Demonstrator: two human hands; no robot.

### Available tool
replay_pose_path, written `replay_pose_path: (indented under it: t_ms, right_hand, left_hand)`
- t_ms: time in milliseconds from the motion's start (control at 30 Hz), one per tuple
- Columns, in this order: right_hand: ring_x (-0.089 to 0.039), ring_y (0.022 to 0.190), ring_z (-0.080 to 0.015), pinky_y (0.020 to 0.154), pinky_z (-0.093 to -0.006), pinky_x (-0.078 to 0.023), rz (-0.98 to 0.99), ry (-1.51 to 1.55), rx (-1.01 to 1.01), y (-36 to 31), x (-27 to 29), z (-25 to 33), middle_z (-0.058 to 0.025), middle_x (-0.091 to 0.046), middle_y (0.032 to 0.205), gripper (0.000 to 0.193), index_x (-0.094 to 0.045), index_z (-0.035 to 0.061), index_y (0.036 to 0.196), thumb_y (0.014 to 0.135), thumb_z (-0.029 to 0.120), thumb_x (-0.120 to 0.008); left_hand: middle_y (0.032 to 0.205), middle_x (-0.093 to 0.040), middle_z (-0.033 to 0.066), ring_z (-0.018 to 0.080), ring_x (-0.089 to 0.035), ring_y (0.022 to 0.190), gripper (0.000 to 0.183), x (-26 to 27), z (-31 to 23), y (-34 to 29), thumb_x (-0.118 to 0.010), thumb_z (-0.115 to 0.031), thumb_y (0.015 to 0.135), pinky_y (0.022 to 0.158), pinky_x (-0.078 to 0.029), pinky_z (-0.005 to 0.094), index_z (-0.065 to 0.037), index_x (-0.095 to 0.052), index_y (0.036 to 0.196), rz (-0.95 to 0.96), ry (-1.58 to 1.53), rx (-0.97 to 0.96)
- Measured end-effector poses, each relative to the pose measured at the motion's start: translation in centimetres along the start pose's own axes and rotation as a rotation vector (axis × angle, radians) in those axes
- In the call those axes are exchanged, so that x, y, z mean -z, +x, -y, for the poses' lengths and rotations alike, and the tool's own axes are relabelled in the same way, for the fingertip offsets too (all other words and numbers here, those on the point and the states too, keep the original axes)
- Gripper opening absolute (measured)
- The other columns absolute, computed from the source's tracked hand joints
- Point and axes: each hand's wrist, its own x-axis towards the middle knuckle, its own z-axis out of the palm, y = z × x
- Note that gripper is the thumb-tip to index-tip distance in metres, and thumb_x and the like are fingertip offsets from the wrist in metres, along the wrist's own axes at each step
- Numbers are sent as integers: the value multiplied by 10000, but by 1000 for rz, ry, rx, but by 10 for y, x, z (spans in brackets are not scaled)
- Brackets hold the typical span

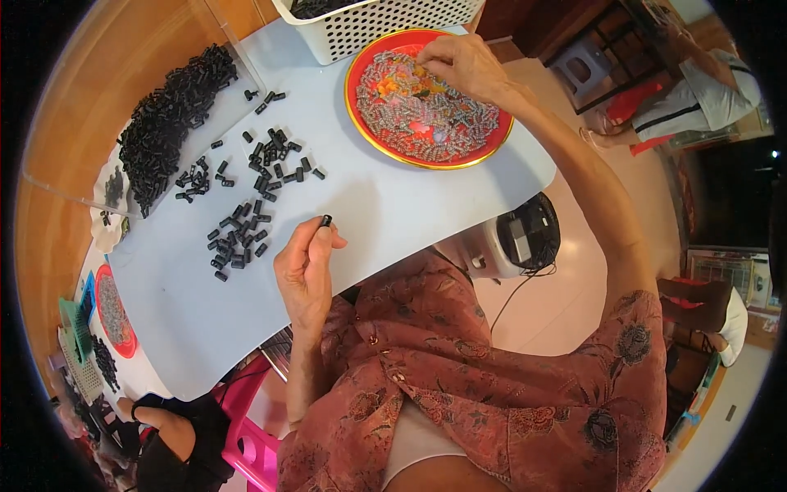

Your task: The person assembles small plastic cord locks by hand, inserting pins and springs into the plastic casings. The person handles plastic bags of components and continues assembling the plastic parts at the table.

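My left hand (305, 271) pinches a small black cylinder piece (325, 220) between thumb and fingers, just above the pale board (385, 205). My right hand (463, 66) reaches into a red plate (361, 61) filled with several small grey springs (426, 115), its fingertips closed among them at the plate's far side. Whether a spring is held there is hidden by the fingers. Loose black pieces (246, 221) lie scattered on the board left of my left hand.
A big heap of black pieces (168, 123) lies at the far left beside a wooden surface. A white perforated basket (377, 20) stands behind the plate. Another red plate (111, 312) and green trays sit lower left near another person's arm (168, 426). A small device (525, 238) rests right of the board.
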Motion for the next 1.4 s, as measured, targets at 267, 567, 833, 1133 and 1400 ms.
replay_pose_path:
  t_ms: [267, 567, 833, 1133, 1400]
  right_hand:
    - [-633, 632, -135, 602, -281, -513, 128, 139, 1, 10, -4, 7, -85, -685, 777, 130, -667, 8, 918, 800, 52, -633]
    - [-642, 651, -152, 623, -284, -509, 54, 44, -73, 7, -4, -5, -91, -682, 758, 116, -671, 7, 910, 813, 66, -647]
    - [-636, 693, -221, 655, -321, -507, 95, 54, 135, 8, -5, 15, -113, -663, 775, 131, -672, 18, 920, 800, 68, -655]
    - [-632, 696, -225, 666, -331, -510, 195, -71, 52, 13, -2, 28, -137, -650, 786, 147, -633, -32, 865, 771, 74, -670]
    - [-658, 747, -132, 693, -278, -531, 25, 360, -297, 5, -3, 17, -80, -699, 785, 158, -665, -23, 911, 829, 110, -641]
  left_hand:
    - [776, -620, 44, 96, -550, 750, 197, 0, 0, 0, -520, -105, 940, 712, -437, 239, 47, -616, 1021, 5, -12, -9]
    - [772, -616, 53, 97, -546, 739, 198, 1, 0, 0, -512, -104, 946, 699, -437, 239, 54, -605, 1020, 22, -13, -14]
    - [768, -627, 57, 96, -554, 741, 204, 0, 2, 0, -524, -119, 944, 707, -443, 239, 54, -611, 1007, 3, -14, -11]
    - [789, -616, 59, 132, -563, 785, 243, 2, 2, -1, -524, -171, 946, 787, -446, 296, 33, -621, 1037, 22, -14, 28]
    - [763, -618, 48, 124, -557, 777, 248, 1, 0, -2, -509, -172, 949, 791, -436, 285, 34, -626, 1021, 14, -5, 23]
